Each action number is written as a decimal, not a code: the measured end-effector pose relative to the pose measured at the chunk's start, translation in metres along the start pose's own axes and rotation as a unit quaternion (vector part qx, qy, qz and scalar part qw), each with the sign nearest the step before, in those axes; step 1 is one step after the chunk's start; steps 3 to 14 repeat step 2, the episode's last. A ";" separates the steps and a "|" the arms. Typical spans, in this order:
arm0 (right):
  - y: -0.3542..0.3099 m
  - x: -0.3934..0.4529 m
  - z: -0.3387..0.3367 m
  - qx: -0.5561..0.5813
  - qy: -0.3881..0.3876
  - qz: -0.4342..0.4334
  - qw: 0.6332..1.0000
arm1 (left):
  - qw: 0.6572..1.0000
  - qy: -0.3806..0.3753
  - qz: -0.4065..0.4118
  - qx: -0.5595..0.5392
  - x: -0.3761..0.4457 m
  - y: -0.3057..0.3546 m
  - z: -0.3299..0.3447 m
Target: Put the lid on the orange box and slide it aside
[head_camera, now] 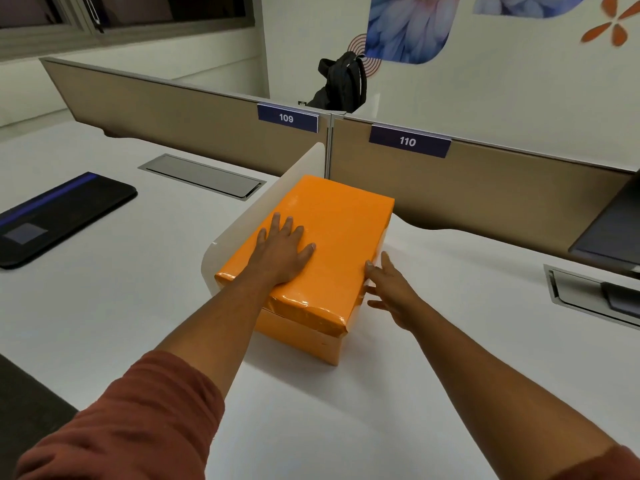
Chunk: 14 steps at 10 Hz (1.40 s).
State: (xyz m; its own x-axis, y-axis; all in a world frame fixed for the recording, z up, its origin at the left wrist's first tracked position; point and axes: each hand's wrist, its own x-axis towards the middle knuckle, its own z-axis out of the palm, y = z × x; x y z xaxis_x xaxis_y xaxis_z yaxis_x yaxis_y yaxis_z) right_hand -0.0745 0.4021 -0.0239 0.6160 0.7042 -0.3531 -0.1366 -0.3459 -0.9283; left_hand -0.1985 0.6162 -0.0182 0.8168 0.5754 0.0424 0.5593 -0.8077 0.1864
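Note:
The orange box [304,332] stands on the white desk [104,306], its left side against a low white divider [242,216]. The glossy orange lid [343,223] sits on top of it and covers it. My left hand [282,249] lies flat on the lid, palm down, fingers spread. My right hand [389,289] is at the box's right side, fingers apart, with the fingertips touching the lid's right edge. Neither hand grips anything.
A black pad with a blue stripe [59,216] lies at the left. Metal cable hatches [204,176] [595,292] are set into the desk. Brown partitions tagged 109 [287,117] and 110 [408,142] close off the back. A dark screen [613,233] stands at the right.

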 end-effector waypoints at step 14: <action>0.020 -0.016 -0.025 -0.037 0.129 -0.027 0.991 | 0.999 0.018 0.029 -0.040 -0.021 0.018 -0.002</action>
